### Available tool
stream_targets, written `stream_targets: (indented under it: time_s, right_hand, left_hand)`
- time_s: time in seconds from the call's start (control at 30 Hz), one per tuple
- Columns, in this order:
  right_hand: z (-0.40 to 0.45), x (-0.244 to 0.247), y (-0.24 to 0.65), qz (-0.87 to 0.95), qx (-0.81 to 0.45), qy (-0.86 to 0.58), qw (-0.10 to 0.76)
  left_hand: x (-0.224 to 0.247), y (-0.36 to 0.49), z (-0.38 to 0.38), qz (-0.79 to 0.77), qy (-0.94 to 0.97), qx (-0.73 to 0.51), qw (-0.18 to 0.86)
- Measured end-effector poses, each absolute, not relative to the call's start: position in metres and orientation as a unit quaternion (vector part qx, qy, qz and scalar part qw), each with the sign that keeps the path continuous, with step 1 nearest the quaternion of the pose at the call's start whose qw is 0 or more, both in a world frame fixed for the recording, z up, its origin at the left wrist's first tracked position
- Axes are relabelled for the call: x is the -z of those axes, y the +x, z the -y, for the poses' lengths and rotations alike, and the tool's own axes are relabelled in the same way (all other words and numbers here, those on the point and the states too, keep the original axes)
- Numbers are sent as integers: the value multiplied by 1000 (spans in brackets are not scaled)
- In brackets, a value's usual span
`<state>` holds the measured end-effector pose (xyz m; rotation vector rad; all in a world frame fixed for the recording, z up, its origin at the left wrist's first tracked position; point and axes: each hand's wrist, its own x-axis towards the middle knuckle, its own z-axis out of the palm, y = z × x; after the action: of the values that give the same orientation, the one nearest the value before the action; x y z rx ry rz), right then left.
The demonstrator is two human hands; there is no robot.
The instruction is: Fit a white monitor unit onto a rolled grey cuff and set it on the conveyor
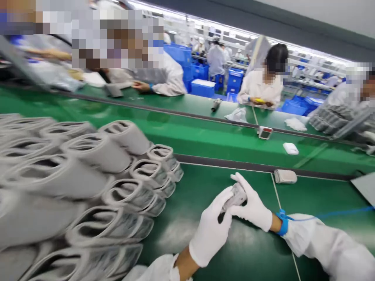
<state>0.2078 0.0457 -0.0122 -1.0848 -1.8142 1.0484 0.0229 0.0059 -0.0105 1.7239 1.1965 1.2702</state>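
Left hand (209, 228) and right hand (252, 205), both in white gloves, close together around a small grey pouch (236, 196), clamping it over the green workbench (249, 249) at near centre. A big heap of grey fabric sleeves (73, 187) fills the near left. Just beyond the hands lies another grey pouch (285, 176), and a blue wrist strap (283, 223) circles the right wrist.

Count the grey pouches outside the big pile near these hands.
2: one pouch between left hand and right hand; one lying on the green belt; more may be hidden.
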Motion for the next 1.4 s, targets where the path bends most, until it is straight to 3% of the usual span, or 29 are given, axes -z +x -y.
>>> stream_targets:
  time_s: [0.13,0.27,0.37,0.53,0.7,0.97,1.2,1.4]
  right_hand:
    - [-52,9,213,697,-369,-429,440]
    - [-51,-7,239,725,-199,-419,508]
    - [-47,-18,285,716,-50,-460,523]
    - [-40,-10,398,527,121,-636,550]
    - [-39,2,462,479,35,-735,479]
    - [-56,9,446,490,31,-770,408]
    - [-68,13,420,428,-21,-785,448]
    - [-74,6,410,433,-42,-776,457]
  left_hand:
    - [10,20,-9,-438,674,-460,377]
    - [4,29,-37,-470,643,-480,368]
    - [5,48,-72,-487,645,-488,331]
    - [13,96,-139,-430,758,-456,181]
    - [-4,169,-194,-432,800,-389,147]
    - [-50,278,-266,-441,852,-203,196]
    - [-33,297,-327,-452,862,-64,219]
    - [-25,296,-351,-489,835,-70,243]
